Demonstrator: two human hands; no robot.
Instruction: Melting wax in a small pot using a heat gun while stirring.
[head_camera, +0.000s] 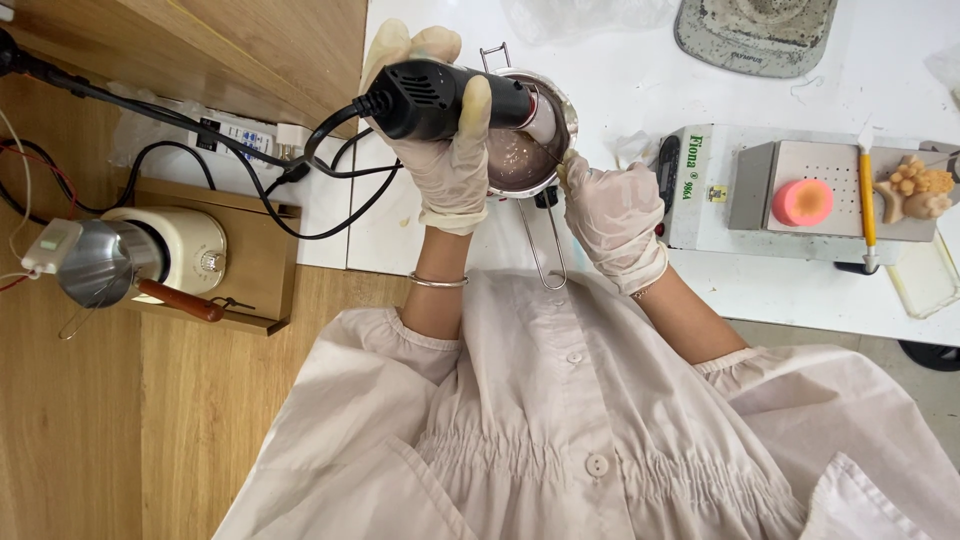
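Observation:
My left hand, in a pale glove, grips a black corded heat gun held sideways, its nozzle aimed into a small steel pot. The pot holds a pinkish-brown melted liquid and has a long wire handle pointing toward me. My right hand, also gloved, rests against the pot's right rim and pinches a thin stick that dips into the liquid. The pot sits on a white table.
A white scale-like device to the right carries a pink round piece, a yellow tool and a beige figurine. On the left, a cream heater with a steel pitcher sits on a wooden stand; a power strip lies nearby.

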